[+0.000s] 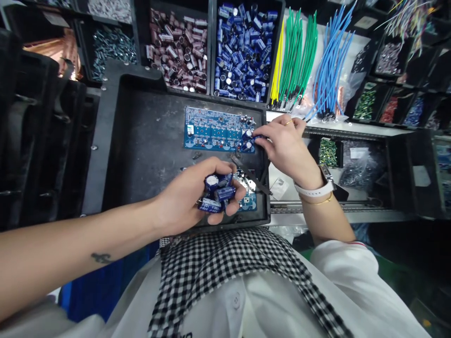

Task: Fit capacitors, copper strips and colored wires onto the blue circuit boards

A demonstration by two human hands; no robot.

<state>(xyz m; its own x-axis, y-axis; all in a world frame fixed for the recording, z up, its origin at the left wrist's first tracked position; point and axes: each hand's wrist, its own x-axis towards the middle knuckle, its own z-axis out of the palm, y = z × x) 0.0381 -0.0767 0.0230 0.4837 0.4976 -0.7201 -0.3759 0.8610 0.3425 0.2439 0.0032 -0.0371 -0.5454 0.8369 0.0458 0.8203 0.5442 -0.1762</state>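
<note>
One black-and-white checked apron [211,253] covers your front. Just beyond it, your left hand [186,195] is curled around a cluster of blue electrolytic capacitors [224,193], held over a black tray [148,141]. Partly hidden behind those fingers lies a lower circuit board [249,203], with a black strip [252,176] slanting beside it to the tray's right edge. Farther in, the upper blue circuit board [214,130] lies flat in the tray. Your right hand [283,143] is at its right end, thumb and fingertips pinched on a partly hidden dark-blue capacitor [260,137], beside capacitors standing on the board. Behind the tray, you have bins of brown capacitors [179,51] and loose blue capacitors [243,51], then yellow wires [277,70], green wires [296,51] and blue wires [331,61] to their right.
</note>
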